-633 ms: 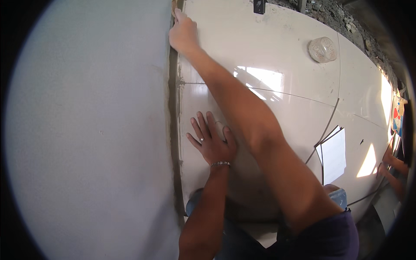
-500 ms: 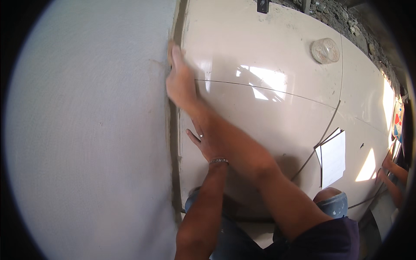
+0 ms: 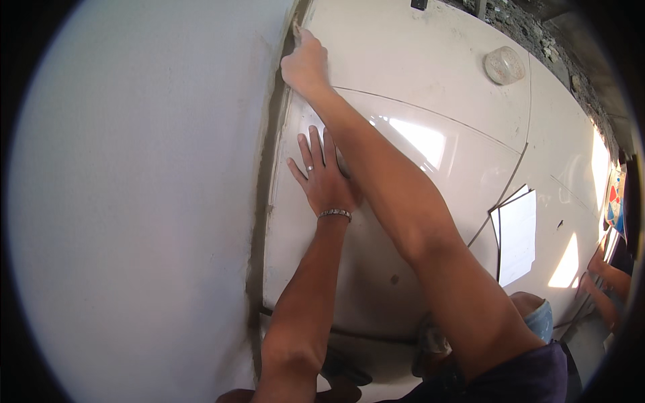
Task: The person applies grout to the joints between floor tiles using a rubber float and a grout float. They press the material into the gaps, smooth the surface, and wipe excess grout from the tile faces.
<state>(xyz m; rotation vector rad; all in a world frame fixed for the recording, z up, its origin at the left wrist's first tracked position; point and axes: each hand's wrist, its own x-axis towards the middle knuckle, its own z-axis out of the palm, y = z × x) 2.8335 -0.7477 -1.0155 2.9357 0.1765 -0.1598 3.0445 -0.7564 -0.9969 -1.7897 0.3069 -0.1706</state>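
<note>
Gripping a small tan piece (image 3: 296,30), your right hand (image 3: 306,67) is keeping its fingers folded together on it; most of the piece is hiding behind the fingers, so its shape is hard to tell. That piece is sitting at the upper end of the dark gap (image 3: 262,201), which is running between the pale grey wall (image 3: 148,201) on your left and the glossy cream tiles (image 3: 390,60). Your left hand (image 3: 329,181) is lying palm down on the tiles, nearer to you and just beside the gap, holding nothing, with its fingers spreading apart. It is wearing a ring (image 3: 309,168), and a bracelet (image 3: 334,213) is circling the wrist. Your right forearm (image 3: 383,168) is slanting past the left hand, partly covering its thumb side. Farther to the right, a clear round container (image 3: 504,66) is standing on the tiles, and white flat sheets (image 3: 517,235) are lying overlapped nearer your knee (image 3: 537,316). Beyond the tiles' far edge, grey rubble (image 3: 551,50) is showing. At the right rim, another person's bare limbs (image 3: 608,282) are appearing below a colourful patterned item (image 3: 614,195).
</note>
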